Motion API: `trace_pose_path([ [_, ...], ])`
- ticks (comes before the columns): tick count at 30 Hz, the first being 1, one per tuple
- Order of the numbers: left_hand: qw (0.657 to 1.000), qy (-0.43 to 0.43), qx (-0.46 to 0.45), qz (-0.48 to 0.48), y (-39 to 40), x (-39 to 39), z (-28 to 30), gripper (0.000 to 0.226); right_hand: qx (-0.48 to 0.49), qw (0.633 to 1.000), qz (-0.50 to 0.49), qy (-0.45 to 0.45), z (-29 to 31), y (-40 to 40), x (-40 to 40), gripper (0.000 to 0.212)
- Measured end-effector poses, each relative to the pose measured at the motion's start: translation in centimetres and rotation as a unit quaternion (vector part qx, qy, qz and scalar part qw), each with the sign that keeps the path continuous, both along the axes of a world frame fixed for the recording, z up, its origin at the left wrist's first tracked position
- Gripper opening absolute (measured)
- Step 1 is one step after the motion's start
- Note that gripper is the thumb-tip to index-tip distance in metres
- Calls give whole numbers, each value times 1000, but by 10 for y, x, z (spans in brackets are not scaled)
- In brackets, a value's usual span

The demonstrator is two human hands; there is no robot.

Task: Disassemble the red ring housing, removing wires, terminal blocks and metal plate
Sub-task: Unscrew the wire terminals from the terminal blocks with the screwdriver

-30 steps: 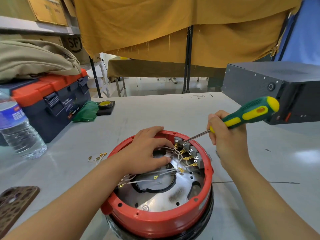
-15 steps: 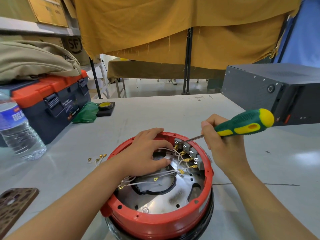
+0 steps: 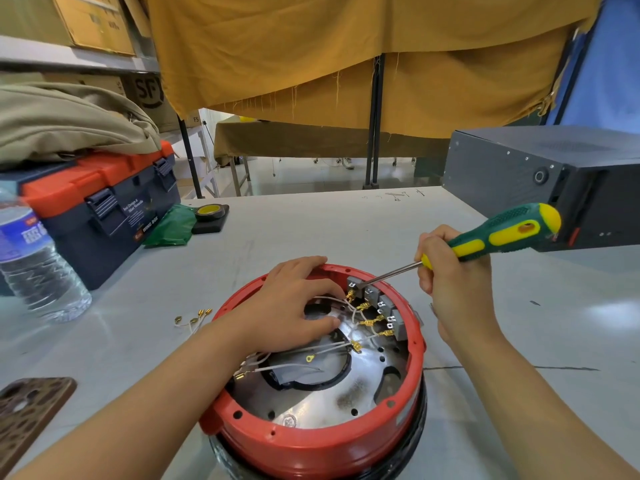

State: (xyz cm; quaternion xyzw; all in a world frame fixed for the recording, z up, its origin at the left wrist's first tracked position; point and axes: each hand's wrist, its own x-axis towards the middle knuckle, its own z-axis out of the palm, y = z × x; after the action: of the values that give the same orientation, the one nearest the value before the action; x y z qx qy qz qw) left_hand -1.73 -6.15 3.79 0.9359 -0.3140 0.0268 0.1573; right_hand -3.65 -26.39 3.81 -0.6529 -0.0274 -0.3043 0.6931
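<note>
The screwdriver (image 3: 491, 239) handle tips back up after dipping a moment ago, and its tip stays planted on the far end of the terminal blocks (image 3: 375, 303) — looks like a screw being worked loose. The right hand (image 3: 450, 271) has its fingers wrapped round the handle. The left hand (image 3: 294, 306) lies flat, fingers spread, steadying the red ring housing (image 3: 311, 441) at the counter's near edge. The wires (image 3: 332, 348) remain attached over the metal plate (image 3: 332, 393), so plenty is left.
</note>
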Motion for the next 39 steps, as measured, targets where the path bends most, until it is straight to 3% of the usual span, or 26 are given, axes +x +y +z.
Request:
trace_pose_path([
  [26,1000,-10,-6,19,-2,5,-3,24,105,993,-14,46,-2,2,6,26],
  [39,999,3,-29,35,-6,7,-4,7,130,988,-10,87,-7,4,12,24],
])
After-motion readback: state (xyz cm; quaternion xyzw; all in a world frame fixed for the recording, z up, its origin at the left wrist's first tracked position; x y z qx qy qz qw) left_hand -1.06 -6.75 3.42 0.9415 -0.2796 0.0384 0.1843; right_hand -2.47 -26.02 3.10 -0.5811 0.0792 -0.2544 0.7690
